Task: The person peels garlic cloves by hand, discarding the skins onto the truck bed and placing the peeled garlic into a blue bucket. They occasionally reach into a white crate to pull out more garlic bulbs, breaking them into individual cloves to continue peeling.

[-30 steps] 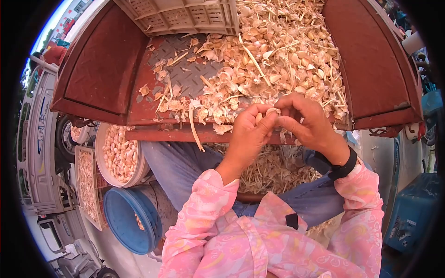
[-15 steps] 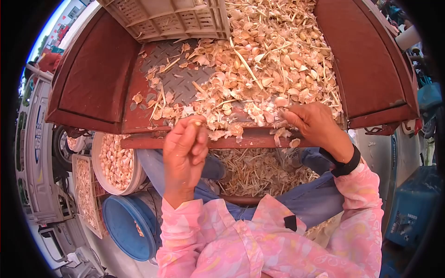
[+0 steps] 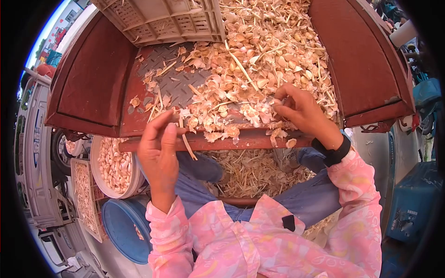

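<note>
My left hand [image 3: 160,155] is over the front edge of the red truck bed [image 3: 222,141], its thumb and fingers apart. A dry garlic stalk [image 3: 187,142] is in the air just right of those fingertips, sloping down past the edge. Further right, my right hand [image 3: 303,111] bends over the near side of the garlic heap [image 3: 250,69], thumb and forefinger closed around a pale garlic clove [image 3: 277,101], mostly covered by the fingertips. Loose cloves, papery skins and stalks make up the heap.
A plastic crate [image 3: 162,23] leans at the back left of the bed. Below left are a white bucket of cloves [image 3: 139,173], a blue bucket [image 3: 123,227] and a crate of garlic [image 3: 83,194]. Garlic waste [image 3: 259,169] lies between my legs. A blue box [image 3: 412,208] stands at right.
My left hand has moved left and down, and its fingers have spread. A stalk now shows beside it. My right hand has shifted slightly left and up, its fingers now pinching at a clove.
</note>
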`<state>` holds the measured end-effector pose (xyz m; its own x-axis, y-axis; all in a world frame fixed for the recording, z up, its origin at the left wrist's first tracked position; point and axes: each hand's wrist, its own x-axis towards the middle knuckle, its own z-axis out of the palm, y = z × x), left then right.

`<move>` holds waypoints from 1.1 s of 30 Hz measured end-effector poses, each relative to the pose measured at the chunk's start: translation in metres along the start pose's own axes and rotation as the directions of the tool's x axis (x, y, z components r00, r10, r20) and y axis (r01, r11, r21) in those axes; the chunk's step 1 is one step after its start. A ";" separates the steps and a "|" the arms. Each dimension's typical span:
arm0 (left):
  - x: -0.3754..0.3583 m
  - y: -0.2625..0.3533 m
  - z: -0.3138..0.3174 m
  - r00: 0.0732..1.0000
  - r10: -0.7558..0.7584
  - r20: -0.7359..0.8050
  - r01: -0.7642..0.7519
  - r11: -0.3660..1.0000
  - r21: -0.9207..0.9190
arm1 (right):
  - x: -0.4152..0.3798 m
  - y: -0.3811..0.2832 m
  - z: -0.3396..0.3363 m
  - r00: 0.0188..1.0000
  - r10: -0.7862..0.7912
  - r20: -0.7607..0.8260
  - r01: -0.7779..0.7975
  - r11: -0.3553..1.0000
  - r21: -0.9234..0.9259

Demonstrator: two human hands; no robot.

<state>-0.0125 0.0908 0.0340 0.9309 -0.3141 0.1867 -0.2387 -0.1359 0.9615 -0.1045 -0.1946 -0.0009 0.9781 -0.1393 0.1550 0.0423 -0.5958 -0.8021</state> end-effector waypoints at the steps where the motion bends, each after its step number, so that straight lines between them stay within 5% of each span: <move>1: -0.002 0.002 0.030 0.980 -0.038 0.197 0.057 0.994 -0.093 | -0.003 -0.002 0.001 0.991 0.124 0.050 -0.131 0.976 0.177; 4: -0.004 -0.005 0.101 0.817 -0.210 0.537 0.404 0.874 -0.272 | -0.007 0.000 0.010 0.995 0.099 0.032 -0.103 0.877 0.470; 5: -0.001 -0.012 0.115 0.759 -0.242 0.605 0.547 0.741 -0.390 | -0.010 -0.004 0.009 0.992 0.125 0.025 -0.122 0.868 0.482; 8: -0.002 -0.021 0.124 0.740 -0.265 0.618 0.664 0.431 -0.610 | -0.007 -0.002 0.008 0.957 -0.262 -0.123 0.280 0.945 0.167; 12: -0.005 -0.021 0.108 0.707 -0.237 0.666 0.707 0.246 -0.663 | 0.012 -0.006 0.006 0.938 -0.299 -0.174 0.279 0.952 -0.129; 14: -0.021 0.025 0.094 0.643 -0.124 0.755 0.745 0.328 -0.580 | 0.018 -0.007 0.015 0.934 -0.347 -0.083 0.291 0.876 -0.385; 16: -0.041 0.066 0.082 0.552 0.230 0.801 0.690 0.415 -0.594 | 0.019 -0.013 0.019 0.917 -0.384 0.109 0.371 0.721 -0.585; 18: -0.036 0.083 0.076 0.347 0.639 0.687 0.641 0.373 -0.671 | 0.009 -0.022 0.022 0.938 -0.292 0.188 0.347 0.760 -0.549; 21: -0.054 0.102 0.079 0.467 0.692 0.551 0.609 0.201 -0.767 | -0.004 -0.027 0.019 0.927 -0.278 0.252 0.369 0.792 -0.486; 23: -0.064 0.104 0.082 0.531 0.703 0.474 0.566 0.122 -0.815 | -0.002 -0.024 0.013 0.949 -0.276 0.154 0.316 0.834 -0.452; 28: -0.063 0.103 0.068 0.457 0.662 0.594 0.733 0.098 -0.673 | 0.027 -0.012 0.011 0.955 -0.283 -0.090 0.200 0.837 -0.509; 31: -0.070 0.103 0.074 0.554 0.657 0.512 0.662 0.026 -0.749 | 0.043 -0.009 0.016 0.954 -0.288 -0.081 0.202 0.821 -0.533; 33: -0.062 0.101 0.068 0.509 0.669 0.542 0.662 0.099 -0.743 | 0.046 -0.016 0.018 0.974 -0.226 -0.027 0.172 0.808 -0.564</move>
<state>-0.1134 0.0323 0.1061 0.1642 -0.7601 0.6287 0.7978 0.4772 0.3686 -0.0562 -0.1771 0.0081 0.9374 -0.0219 0.3475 0.0876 -0.9511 -0.2961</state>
